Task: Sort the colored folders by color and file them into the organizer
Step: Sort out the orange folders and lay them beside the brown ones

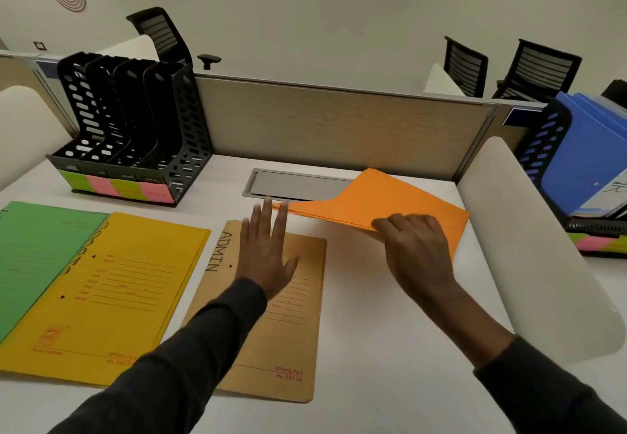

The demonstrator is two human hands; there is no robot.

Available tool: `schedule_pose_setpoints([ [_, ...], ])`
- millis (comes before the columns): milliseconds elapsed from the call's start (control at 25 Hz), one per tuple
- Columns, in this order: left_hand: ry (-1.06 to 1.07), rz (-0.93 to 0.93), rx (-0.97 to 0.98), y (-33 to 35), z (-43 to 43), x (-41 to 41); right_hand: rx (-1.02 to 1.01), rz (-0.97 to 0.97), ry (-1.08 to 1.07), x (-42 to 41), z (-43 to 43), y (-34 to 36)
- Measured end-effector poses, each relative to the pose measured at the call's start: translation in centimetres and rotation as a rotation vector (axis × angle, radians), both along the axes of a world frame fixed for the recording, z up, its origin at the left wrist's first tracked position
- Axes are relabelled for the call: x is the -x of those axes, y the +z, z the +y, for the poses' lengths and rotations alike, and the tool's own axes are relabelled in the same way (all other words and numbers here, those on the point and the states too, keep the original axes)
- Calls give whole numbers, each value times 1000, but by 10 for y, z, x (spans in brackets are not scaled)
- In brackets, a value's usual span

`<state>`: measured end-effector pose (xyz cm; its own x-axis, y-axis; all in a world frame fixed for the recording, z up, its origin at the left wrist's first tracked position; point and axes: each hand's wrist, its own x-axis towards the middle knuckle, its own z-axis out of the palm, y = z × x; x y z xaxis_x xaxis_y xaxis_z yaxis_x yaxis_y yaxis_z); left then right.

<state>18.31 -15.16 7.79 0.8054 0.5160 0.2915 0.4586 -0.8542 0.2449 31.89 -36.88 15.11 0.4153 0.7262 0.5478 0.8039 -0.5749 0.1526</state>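
My right hand (414, 247) grips the near edge of an orange folder (380, 199), lifted slightly off the white desk at centre right. My left hand (268, 247) lies flat with fingers spread on a brown folder (271, 349) marked ADMIN. To the left lie a yellow folder (112, 291) and a green folder (37, 254), the yellow one overlapping the green. An empty black organizer (135, 121) with several slots stands at the back left, with green and pink labels along its front.
A second black organizer (549, 148) with blue folders sits beyond a white divider (529, 247) on the right. A metal cable hatch (298, 186) is set into the desk before the beige partition (339, 125). Office chairs stand behind.
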Motion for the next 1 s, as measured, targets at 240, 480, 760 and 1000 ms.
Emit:
schedule_pose_setpoints([
  [240, -294, -331, 21, 79, 7, 2, -343, -13, 109, 6, 1, 86],
  [480, -90, -705, 983, 74, -8, 21, -623, 388, -3, 11, 16, 51],
  [760, 234, -350, 1211, -17, -27, 45, -619, 1282, -346, 26, -15, -78],
  [1000, 66, 258, 365, -98, -61, 52, -371, 1234, -539, 52, -51, -155],
])
